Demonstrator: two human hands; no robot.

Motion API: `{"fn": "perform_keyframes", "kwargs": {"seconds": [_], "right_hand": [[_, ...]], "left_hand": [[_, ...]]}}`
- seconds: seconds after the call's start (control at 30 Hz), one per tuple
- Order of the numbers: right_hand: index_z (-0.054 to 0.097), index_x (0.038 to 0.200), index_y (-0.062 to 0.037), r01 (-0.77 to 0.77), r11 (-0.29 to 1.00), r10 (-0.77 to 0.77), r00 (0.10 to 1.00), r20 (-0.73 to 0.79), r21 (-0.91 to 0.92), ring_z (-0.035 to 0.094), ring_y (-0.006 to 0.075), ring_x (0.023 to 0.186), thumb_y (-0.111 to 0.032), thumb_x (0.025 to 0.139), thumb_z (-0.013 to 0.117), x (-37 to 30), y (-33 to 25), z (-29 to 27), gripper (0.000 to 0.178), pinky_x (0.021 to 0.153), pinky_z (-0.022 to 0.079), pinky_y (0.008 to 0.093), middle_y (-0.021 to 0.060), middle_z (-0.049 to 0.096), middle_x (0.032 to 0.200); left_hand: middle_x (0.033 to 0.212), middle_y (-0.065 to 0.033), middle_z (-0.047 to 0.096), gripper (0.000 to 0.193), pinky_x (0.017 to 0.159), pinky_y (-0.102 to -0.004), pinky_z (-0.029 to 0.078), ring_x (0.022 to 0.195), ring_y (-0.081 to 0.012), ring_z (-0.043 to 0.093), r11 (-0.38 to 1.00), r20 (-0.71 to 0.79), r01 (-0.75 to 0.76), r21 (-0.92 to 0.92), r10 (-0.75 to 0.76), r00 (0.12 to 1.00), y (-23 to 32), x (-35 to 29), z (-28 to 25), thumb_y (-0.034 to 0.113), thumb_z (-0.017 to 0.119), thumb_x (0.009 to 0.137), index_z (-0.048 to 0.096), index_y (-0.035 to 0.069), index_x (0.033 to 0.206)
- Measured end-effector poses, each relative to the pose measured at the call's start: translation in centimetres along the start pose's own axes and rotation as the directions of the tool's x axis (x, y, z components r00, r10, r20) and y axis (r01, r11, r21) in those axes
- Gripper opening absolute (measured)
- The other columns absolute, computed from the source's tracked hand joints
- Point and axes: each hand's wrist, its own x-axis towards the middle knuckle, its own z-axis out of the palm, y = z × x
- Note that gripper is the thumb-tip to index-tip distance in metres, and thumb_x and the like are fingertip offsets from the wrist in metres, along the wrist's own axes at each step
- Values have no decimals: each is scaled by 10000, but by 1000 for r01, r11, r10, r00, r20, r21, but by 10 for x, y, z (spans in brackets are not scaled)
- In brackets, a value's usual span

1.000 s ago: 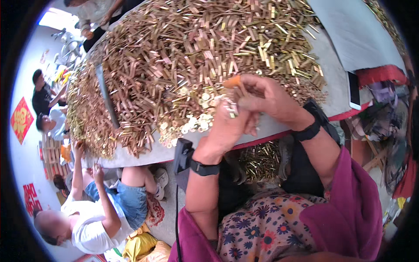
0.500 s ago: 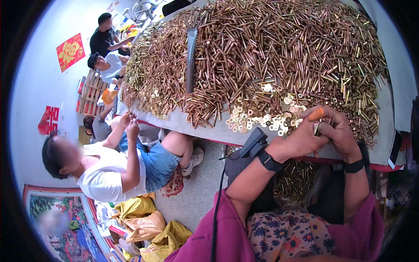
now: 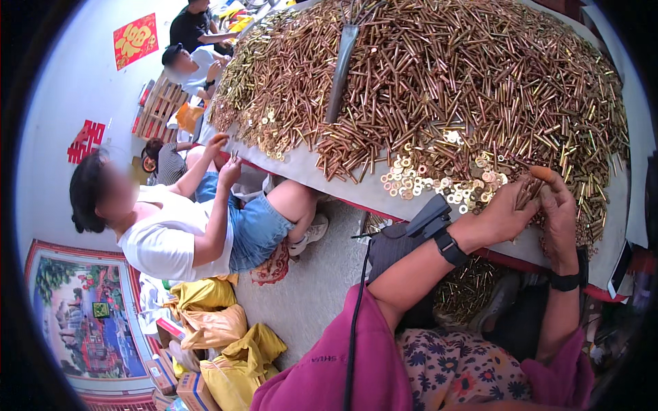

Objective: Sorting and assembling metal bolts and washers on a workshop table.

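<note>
Slim coppery metal rods [image 3: 439, 89], like bolts, lie in a big heap on the table. My left hand [image 3: 504, 214], fingers curled, grips a small bunch of metal rods [image 3: 527, 191] above the table's near edge. Close beside it is my right hand [image 3: 561, 216], an orange finger cot [image 3: 542, 174] on its forefinger. That forefinger is stretched over the bunch, apart from the thumb. Whether anything small is in the right hand's fingers is hard to see. Flat ring washers [image 3: 406, 179], shiny and yellowish, are spread left of my hands.
A rake-like tool's grey handle [image 3: 341, 74] lies on the heap. Below the table edge is another pile of rods [image 3: 469, 289]. A phone [image 3: 619, 266] lies at the right edge. A person in a white top [image 3: 168, 236] sits left, near yellow sacks [image 3: 236, 373].
The view has shifted, moving the scene. My right forefinger has straightened away from my left hand, and a bunch of rods shows there now. The seated person's hands have moved apart.
</note>
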Motion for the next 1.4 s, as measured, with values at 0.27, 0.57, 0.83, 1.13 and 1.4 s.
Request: {"fn": "perform_keyframes", "kwargs": {"seconds": [0.27,0.57,0.83,1.13,1.4], "right_hand": [[647,1038,-6,-59,958,4,982,-189,-282,569,88,858,-150,921,580,-10,-5,-16,197,800,446,234,12,635,929],[668,931,2,105,920,-135,989,-53,-377,595,124,752,-147,869,638,-6,-9,-15,165,675,475,278,60,629,824],[663,988,-15,301,778,-374,927,-22,-551,600,148,770,-133,879,627,-17,-8,-41,165,686,474,278,74,622,871],[637,933,-35,133,525,-563,795,-226,-841,564,284,789,-232,787,696,8,7,-87,252,692,454,401,113,545,806],[629,878,-42,30,249,-600,789,-130,-968,564,300,836,-182,743,723,26,27,-85,216,718,449,411,118,534,851]], "left_hand": [[705,-6,574,226,541,-242,446,622,-64,514,997,-90,31,74,-24,996,7,-2,6,104,552,918,546,-9,1113],[788,-45,617,192,465,-226,442,524,-68,479,966,21,243,82,-246,969,23,-10,-1,173,452,992,549,11,1028],[704,3,525,188,462,-212,440,544,-50,467,982,-159,188,30,-181,971,13,-4,12,135,517,969,574,-4,1081],[669,40,475,228,452,-219,403,526,-41,409,983,-220,178,-37,-182,958,17,7,18,193,552,959,592,17,1100],[641,47,449,232,453,-218,394,513,-42,392,978,-199,207,-12,-205,958,16,5,11,202,552,960,603,16,1088]]}}
